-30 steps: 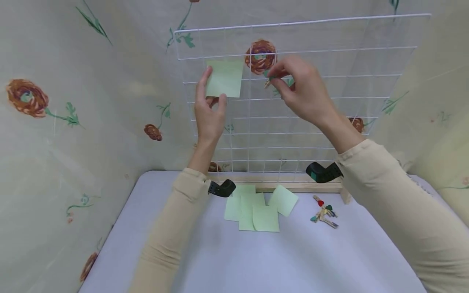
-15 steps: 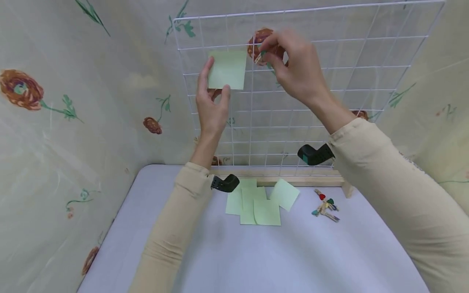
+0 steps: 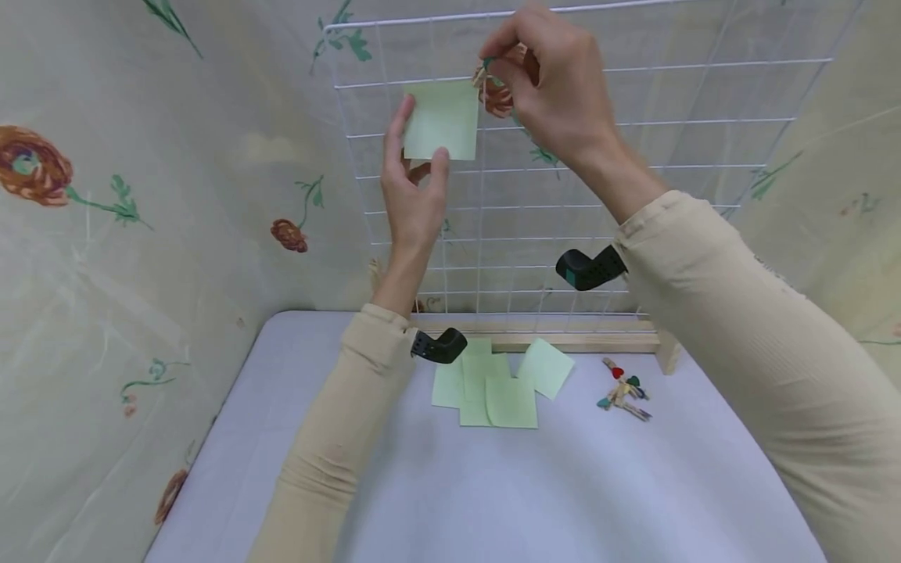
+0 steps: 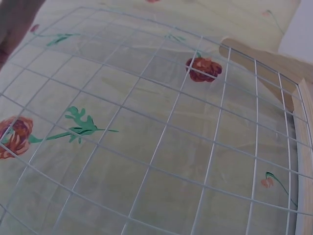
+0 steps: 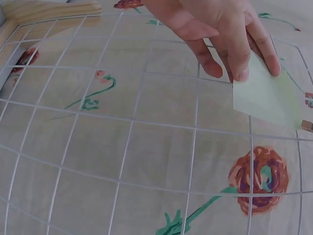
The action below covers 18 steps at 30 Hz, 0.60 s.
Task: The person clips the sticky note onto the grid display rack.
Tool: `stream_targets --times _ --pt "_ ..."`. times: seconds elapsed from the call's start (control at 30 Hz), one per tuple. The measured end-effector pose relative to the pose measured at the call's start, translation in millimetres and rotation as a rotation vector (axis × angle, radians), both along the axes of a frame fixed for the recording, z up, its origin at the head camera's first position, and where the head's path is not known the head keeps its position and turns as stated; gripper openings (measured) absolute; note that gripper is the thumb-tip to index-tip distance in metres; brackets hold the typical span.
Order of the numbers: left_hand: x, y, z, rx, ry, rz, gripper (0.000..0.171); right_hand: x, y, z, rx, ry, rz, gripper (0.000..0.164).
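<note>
My left hand [image 3: 415, 184] holds a pale green paper note [image 3: 442, 121] by its left and lower edges, against the upper left of a white wire grid [image 3: 563, 206]. My right hand [image 3: 563, 86] pinches a small wooden clothespin [image 3: 479, 76] with a green decoration, right at the note's top right corner. Whether its jaws are over the paper cannot be told. In the right wrist view, the left hand's fingers press the note [image 5: 264, 95], and the clothespin's tip [image 5: 307, 125] meets its corner.
Several green notes [image 3: 512, 403] lie overlapping on the white table [image 3: 563, 485]. To their right sits a small pile of clothespins [image 3: 622, 395] with coloured hearts. The grid stands in a wooden base [image 3: 577, 342], before a flower-patterned sheet [image 3: 211, 258].
My right hand has brought the clothespin up and left to the note's top right corner. The left hand keeps hold of the note. The head view has tilted slightly.
</note>
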<state>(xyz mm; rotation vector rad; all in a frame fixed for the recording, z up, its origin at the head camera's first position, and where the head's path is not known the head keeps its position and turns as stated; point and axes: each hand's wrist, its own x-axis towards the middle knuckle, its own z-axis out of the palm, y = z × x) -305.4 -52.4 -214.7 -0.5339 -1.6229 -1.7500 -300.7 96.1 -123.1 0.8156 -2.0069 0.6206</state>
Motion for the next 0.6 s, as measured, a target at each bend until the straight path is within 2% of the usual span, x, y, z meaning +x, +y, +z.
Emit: stream_targets --times 0.17,0.6 --pt "1.9 2.8 0.7 0.006 -0.019 -0.005 0.059 -0.5 -3.1 2.3 0.017 0.009 -0.011 0.02" --pt "5.9 7.5 2.5 -0.01 -0.009 -0.01 0.058 -2.7 -5.8 4.8 0.076 -0.013 -0.052 0.021"
